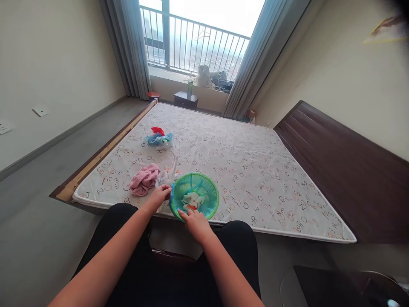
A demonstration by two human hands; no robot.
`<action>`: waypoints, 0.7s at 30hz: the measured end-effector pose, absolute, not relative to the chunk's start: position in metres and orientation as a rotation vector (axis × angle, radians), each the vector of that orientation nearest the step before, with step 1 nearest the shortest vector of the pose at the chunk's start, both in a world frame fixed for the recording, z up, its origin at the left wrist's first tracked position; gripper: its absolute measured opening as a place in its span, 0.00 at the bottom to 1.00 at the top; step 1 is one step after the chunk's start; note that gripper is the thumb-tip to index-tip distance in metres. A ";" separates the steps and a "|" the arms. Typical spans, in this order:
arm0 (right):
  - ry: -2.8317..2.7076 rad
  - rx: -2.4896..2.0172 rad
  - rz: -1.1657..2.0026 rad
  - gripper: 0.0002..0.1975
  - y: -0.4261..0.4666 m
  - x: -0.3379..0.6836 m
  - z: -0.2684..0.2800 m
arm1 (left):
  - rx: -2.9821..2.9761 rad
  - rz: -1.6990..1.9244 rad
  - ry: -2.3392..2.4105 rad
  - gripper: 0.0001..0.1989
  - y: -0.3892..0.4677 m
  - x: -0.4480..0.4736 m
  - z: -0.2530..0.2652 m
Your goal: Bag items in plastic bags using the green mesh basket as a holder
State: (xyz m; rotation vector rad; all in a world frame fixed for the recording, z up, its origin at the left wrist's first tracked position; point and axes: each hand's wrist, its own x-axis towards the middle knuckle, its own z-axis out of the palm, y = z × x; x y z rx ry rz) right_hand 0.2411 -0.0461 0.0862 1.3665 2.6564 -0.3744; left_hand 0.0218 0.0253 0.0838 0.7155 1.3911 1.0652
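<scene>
A round green wastebasket (216, 192), lined with a blue-green plastic bag (207, 200), stands before me at the mattress edge. Crumpled white tissue or paper with an orange bit (192, 199) lies inside. My left hand (161, 196) pinches the bag's edge at the basket's left rim. At the near rim, my right hand (195, 222) has its fingers over the edge, gripping it; their undersides are hidden. Just left of the basket are a pink cloth (145, 179) and a clear, crumpled plastic bag (162, 177).
The basket is beside a letter-printed mattress (236, 157) on a bed with a dark headboard (345, 170). Farther back lie a blue plastic bag (159, 139) and a red one (157, 130). A nightstand (185, 100) holding a green bottle (190, 88) stands by the window.
</scene>
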 end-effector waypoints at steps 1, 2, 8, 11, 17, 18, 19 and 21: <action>2.670 1.356 -0.387 0.32 -0.047 0.236 0.087 | 0.773 1.073 1.399 0.12 0.023 0.030 0.087; 2.682 1.344 -0.400 0.32 -0.047 0.232 0.088 | 0.851 1.084 1.426 0.10 0.021 0.037 0.090; 2.739 1.298 -0.456 0.32 -0.052 0.220 0.083 | 1.272 1.033 1.625 0.13 0.025 0.047 0.102; 2.804 1.271 -0.514 0.32 -0.051 0.228 0.084 | 1.460 0.937 1.611 0.19 0.024 0.039 0.101; 3.211 2.143 -1.010 0.18 -0.017 0.303 0.093 | 1.432 0.983 1.645 0.27 0.007 0.025 0.089; 3.040 2.588 -1.157 0.18 -0.008 0.317 0.089 | 1.327 1.016 1.587 0.29 0.006 0.023 0.089; 2.653 3.051 -1.362 0.18 0.001 0.328 0.083 | 1.198 1.051 1.517 0.31 0.004 0.021 0.088; 1.571 3.296 -2.032 0.16 0.017 0.340 0.065 | 0.916 1.126 1.380 0.34 0.004 0.017 0.088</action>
